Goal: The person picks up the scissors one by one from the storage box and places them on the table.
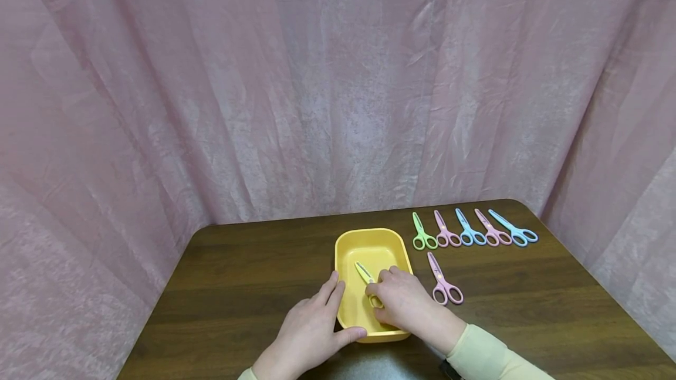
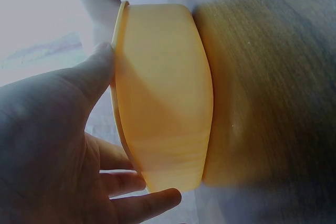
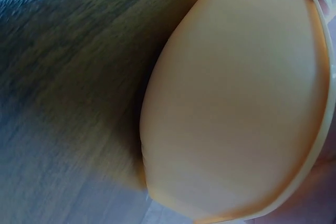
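A yellow rectangular tray (image 1: 351,239) stands on the table, its outer wall filling much of both wrist views. My left hand (image 1: 311,328) rests at its near left corner, fairly straight fingers along the left side and thumb on the near rim. Inside the tray, yellow scissors (image 1: 362,271) point away and to the left. Curled fingers of my right hand (image 1: 404,301) pinch their handles, partly hiding them. Just right of the tray lie pink scissors (image 1: 438,271). The right wrist view shows the tray's wall but not the scissors.
Along the back right lies a row of scissors: green (image 1: 419,232), pink (image 1: 445,230), blue (image 1: 467,229), another pink pair (image 1: 490,229) and another blue pair (image 1: 512,229). Dark wooden tabletop (image 1: 237,286) extends left of the tray. Pink curtains (image 1: 338,104) hang behind.
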